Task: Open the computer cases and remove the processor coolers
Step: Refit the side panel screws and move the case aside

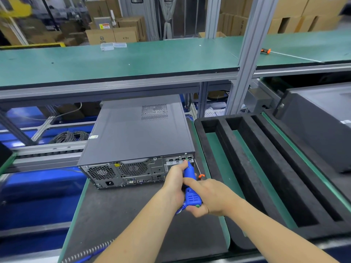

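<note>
We cannot see the blue screwdriver point(190, 188) tip, hidden where it meets the computer case point(138, 133) rear; our hands cover much of its body, its coiled cable point(89, 251) runs off the bottom edge, and the far cardboard boxes point(114, 25) are blurred
</note>
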### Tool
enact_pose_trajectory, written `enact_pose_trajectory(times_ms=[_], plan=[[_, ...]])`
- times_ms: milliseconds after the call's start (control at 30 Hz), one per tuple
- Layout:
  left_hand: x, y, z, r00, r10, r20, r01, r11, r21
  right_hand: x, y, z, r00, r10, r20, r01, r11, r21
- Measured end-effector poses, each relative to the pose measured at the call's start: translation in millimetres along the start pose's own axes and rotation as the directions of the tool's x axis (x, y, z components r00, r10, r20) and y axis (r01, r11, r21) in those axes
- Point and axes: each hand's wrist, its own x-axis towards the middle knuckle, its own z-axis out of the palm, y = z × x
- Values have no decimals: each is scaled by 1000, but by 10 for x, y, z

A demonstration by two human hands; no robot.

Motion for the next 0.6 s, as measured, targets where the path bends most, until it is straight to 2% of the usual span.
enact_pose_trajectory(times_ms=[67,100,133,167,200,233,267,300,333,433,500,533,600], plan=[[2,54,-17,996,78,-33,-74,992,101,8,-14,-9,1000,-2,-5,2,999,35],[23,98,-33,976,204,-72,-180,951,252,17,-18,-12,1000,-7,-16,8,999,49],[50,148,-55,920,382,-89,-300,832,467,30,-20,-15,999,-12,-31,14,998,57],[66,204,-80,823,565,-63,-380,630,677,45,-22,-16,999,-14,-43,17,998,61],[70,275,-104,705,709,-6,-386,390,836,58,-23,-12,998,-15,-53,18,998,63],[72,360,-128,599,797,75,-356,181,917,68,-25,-4,998,-13,-57,16,998,61],[73,453,-152,525,836,160,-326,24,945,75,-29,7,998,-11,-57,14,998,56],[101,541,-178,481,843,242,-284,-111,952,73,-37,19,998,-9,-56,12,998,57],[138,620,-192,473,819,326,-220,-249,943,71,-43,33,998,-7,-58,11,997,70],[312,724,-220,553,636,539,-85,-601,795,43,-37,43,996,3,-92,12,986,163],[437,703,-266,581,529,619,-68,-726,684,27,-15,28,993,11,-116,16,972,235],[486,682,-298,562,516,647,-53,-758,650,17,-4,29,993,12,-118,21,962,271],[557,631,-363,472,565,677,-27,-759,651,1,13,52,993,12,-115,27,941,337]])
